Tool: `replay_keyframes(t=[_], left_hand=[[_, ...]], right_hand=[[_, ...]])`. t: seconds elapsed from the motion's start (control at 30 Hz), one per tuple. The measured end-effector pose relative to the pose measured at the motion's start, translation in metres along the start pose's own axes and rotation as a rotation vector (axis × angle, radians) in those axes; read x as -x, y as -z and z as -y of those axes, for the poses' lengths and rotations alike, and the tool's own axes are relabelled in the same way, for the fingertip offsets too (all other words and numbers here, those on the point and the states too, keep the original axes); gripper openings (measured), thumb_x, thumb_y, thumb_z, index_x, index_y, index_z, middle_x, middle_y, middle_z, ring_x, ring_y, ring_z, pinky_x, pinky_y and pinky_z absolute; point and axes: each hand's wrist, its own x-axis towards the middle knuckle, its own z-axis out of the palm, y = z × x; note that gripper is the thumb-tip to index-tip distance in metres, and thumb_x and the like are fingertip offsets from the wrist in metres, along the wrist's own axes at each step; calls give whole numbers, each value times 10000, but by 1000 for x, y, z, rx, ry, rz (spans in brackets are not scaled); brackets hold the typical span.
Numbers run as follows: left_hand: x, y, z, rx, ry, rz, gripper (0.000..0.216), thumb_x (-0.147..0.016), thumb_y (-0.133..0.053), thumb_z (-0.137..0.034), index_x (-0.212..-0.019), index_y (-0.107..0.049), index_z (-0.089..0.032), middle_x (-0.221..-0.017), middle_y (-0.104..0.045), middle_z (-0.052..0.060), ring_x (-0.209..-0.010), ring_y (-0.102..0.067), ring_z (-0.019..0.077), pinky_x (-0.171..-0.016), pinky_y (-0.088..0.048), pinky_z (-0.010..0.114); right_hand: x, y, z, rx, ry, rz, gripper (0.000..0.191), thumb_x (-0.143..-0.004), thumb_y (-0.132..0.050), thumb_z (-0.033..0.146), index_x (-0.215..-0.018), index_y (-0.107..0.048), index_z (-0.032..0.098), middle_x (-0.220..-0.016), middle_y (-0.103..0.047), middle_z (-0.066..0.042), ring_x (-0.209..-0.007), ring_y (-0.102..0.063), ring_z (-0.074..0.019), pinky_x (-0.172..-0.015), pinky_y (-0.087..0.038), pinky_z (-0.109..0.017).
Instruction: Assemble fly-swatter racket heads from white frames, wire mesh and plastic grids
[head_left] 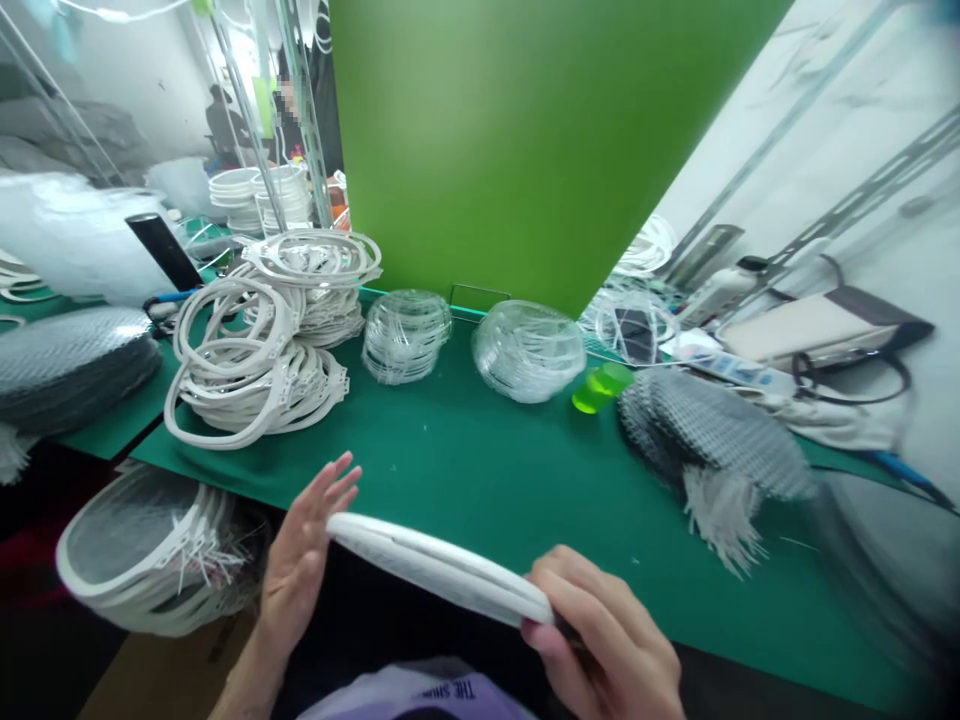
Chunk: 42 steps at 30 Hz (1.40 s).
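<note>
A white oval plastic hoop [439, 568] is held nearly edge-on in front of my body, just off the table's front edge. Whether mesh spans it is hard to make out at this angle. Its right end sits between the thumb and fingers of my right hand [600, 635]. My left hand [307, 545] has its fingers stretched out and apart, with the palm side against or very close to the hoop's left end. Beyond it, a tall pile of similar white hoops [259, 340] stands on the green table [450, 460].
Two stacks of clear rings [407, 335] [529, 350] and a green cup [602, 386] stand along the back. Grey mesh [716, 430] lies at right, more mesh [71, 355] at left. Stacked meshed hoops [150, 550] rest below the table edge. A green panel [525, 150] rises behind.
</note>
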Motion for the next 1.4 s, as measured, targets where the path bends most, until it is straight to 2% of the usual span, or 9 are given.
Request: replay_keyframes(t=[0.13,0.23,0.43,0.6,0.73,0.87,1.07,1.27,1.4], left_hand=[[-26,-16,-66,-509,-134,496,461,-920,-659,-424,-1355,-621,-273,-1294,-693,64,-1245,-618,235,-1129,-405,310],[-35,-31,-80,-522,-153,683,421,-911,-694,-263,-1327,-633,-281,-1197,-742,37,-1107,-700,181,-994,-502,222],[-37,-40,-74,-268,-139,699,331,-932,-655,-271,-1261,-686,-253,-1106,-770,71,-1037,-735,240,-960,-564,346],[-33,-41,-94,-486,-149,684,425,-901,-698,-250,-1322,-636,-269,-1215,-731,65,-1112,-705,241,-990,-538,315],[-29,-49,-100,-561,-249,726,394,-917,-671,-193,-1307,-617,-217,-1062,-779,50,-937,-755,174,-819,-563,194],[-26,-53,-90,-540,-390,656,329,-942,-616,-176,-1271,-616,-178,-916,-784,59,-785,-763,174,-656,-562,202],[-22,-31,-75,-471,-425,498,259,-980,-587,-314,-1209,-662,-218,-937,-795,65,-789,-763,186,-683,-599,248],[-15,-14,-54,-323,-379,309,258,-986,-564,-371,-1198,-676,-275,-906,-790,52,-777,-761,215,-660,-633,310],[-19,-15,-64,-368,-362,410,273,-989,-559,-339,-1215,-670,-233,-981,-786,84,-887,-757,229,-743,-619,315]], right_hand=[[-6,4,-11,15,140,89,206,-1037,-408,279,-981,-564,157,-703,-619,-35,-610,-583,-134,-599,-489,-258],[-10,3,-14,8,169,111,219,-1044,-386,277,-984,-559,156,-706,-625,-37,-621,-591,-138,-618,-489,-259],[-27,12,-3,-144,142,244,301,-1050,-340,376,-945,-549,188,-675,-596,-25,-573,-549,-140,-527,-402,-266],[-47,23,11,-102,108,415,314,-1053,-367,323,-835,-547,187,-617,-537,6,-542,-466,-114,-488,-293,-272],[-57,20,20,-63,175,475,341,-1043,-402,271,-756,-562,179,-578,-477,20,-524,-397,-112,-471,-256,-277],[-58,15,22,-67,199,479,380,-1049,-368,258,-720,-541,179,-575,-477,17,-518,-375,-115,-463,-229,-292],[-53,39,10,-66,54,445,394,-998,-433,544,-985,-563,172,-718,-620,-28,-595,-514,-132,-502,-357,-270],[-41,59,-1,-9,78,568,146,-1019,-481,319,-942,-537,208,-678,-606,5,-556,-517,-117,-469,-352,-257],[-39,57,-2,22,134,558,149,-1028,-445,260,-928,-540,202,-650,-580,8,-541,-493,-121,-457,-331,-266]])
